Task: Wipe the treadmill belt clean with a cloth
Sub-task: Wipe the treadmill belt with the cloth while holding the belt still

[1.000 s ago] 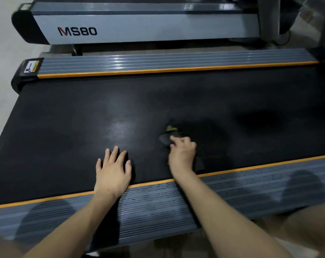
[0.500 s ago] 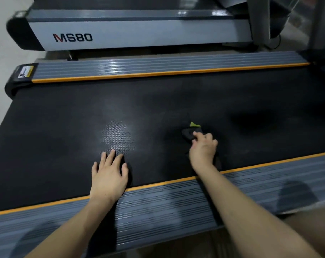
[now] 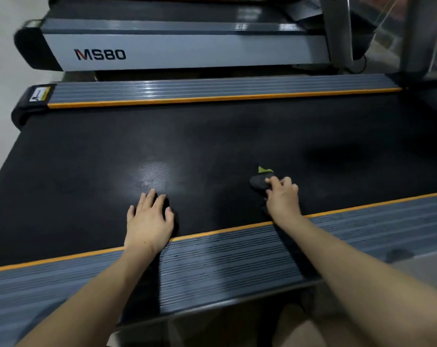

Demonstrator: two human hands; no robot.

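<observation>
Down on the black treadmill belt [image 3: 212,146], near the front orange-edged side rail [image 3: 225,259]: left hand [image 3: 149,221] pressed flat, fingers straight and spread, holding nothing. Off to the right, right hand [image 3: 282,199] with fingers [image 3: 275,181] curled over a dark cloth [image 3: 258,182], a green corner poking out beyond. Behind, far side rail [image 3: 212,92] and a second treadmill marked MS80 [image 3: 162,53].
</observation>
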